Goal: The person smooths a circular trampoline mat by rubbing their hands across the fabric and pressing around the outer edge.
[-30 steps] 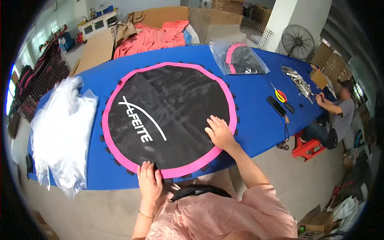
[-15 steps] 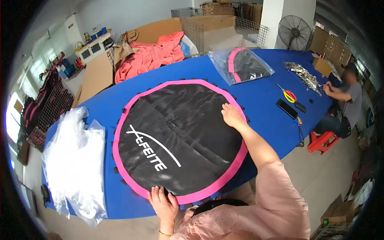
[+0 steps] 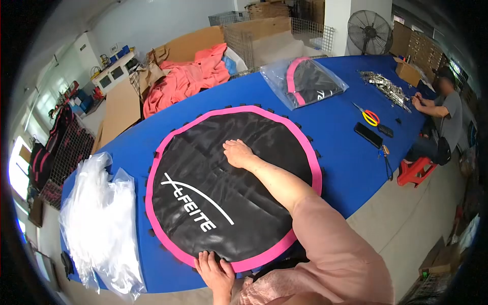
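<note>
A round black mat (image 3: 203, 152) with a pink border, dark tabs around its edge and white lettering lies on the blue table. My left hand (image 3: 214, 270) rests on the pink border at the near edge, fingers spread on the mat. Over the upper middle of the mat, my right hand (image 3: 238, 153) lies palm down on the black fabric, fingers extended. Neither hand holds anything.
Clear plastic bags (image 3: 104, 223) lie at the left. Behind the mat sits a bagged folded mat (image 3: 305, 84). Scissors (image 3: 370, 117), a phone (image 3: 368, 134) and metal pieces (image 3: 386, 91) lie rightward; a co-worker (image 3: 442, 114) sits at the far right.
My right hand has moved from the right border leftward to the upper middle of the mat. My left hand stays at the near border. The camera view has shifted.
</note>
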The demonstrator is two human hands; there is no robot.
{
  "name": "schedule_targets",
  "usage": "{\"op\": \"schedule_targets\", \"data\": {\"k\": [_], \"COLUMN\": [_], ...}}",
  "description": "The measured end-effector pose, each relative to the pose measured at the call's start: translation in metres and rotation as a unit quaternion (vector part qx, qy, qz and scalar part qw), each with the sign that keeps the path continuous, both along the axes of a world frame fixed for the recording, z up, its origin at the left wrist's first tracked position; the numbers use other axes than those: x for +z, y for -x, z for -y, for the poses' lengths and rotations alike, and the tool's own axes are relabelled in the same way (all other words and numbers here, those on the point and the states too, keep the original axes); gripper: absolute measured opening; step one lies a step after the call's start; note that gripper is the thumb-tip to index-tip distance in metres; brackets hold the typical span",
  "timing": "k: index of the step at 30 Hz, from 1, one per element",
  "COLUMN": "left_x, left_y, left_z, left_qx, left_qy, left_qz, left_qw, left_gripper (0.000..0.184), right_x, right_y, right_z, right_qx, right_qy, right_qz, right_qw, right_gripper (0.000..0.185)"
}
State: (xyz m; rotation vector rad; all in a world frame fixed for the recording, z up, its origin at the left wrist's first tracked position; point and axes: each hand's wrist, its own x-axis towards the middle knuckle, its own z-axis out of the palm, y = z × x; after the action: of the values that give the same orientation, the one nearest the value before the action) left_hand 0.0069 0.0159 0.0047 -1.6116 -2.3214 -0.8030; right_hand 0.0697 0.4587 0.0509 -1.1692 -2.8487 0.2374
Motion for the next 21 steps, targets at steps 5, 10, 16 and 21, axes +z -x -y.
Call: {"op": "schedule_targets", "data": {"k": [5,10,16,21], "left_x": [-0.001,0.001,0.004,0.005], "left_y": [-0.002,-0.001,-0.003,-0.004], "left_z": [0.0,-0.002,-0.001,-0.001], "left_qx": [0.007,0.002,0.001,0.004], "left_qy": [-0.004,-0.006,0.003,0.0], "left_qz": [0.008,0.009,0.006,0.006], "left_qw": [1.0,1.0,1.0,1.0], "left_gripper": [0.042,0.041,0.04,0.041], "right_x": [-0.024,-0.034,-0.03,-0.024], "right_y": [-0.038,-0.12,-0.147,-0.091], "right_z": [-0.062,-0.087,-0.088,-0.076], "right_qx": [-0.071,-0.132,-0.12,-0.116], "right_qy": [-0.089,-0.153,-0.127,-0.064], "right_qz": [-0.032,-0.025,0.024,-0.077], "right_qw": [0.993,0.979,0.984,0.988], "right_gripper": [0.032,0.027,0.039,0.044]}}
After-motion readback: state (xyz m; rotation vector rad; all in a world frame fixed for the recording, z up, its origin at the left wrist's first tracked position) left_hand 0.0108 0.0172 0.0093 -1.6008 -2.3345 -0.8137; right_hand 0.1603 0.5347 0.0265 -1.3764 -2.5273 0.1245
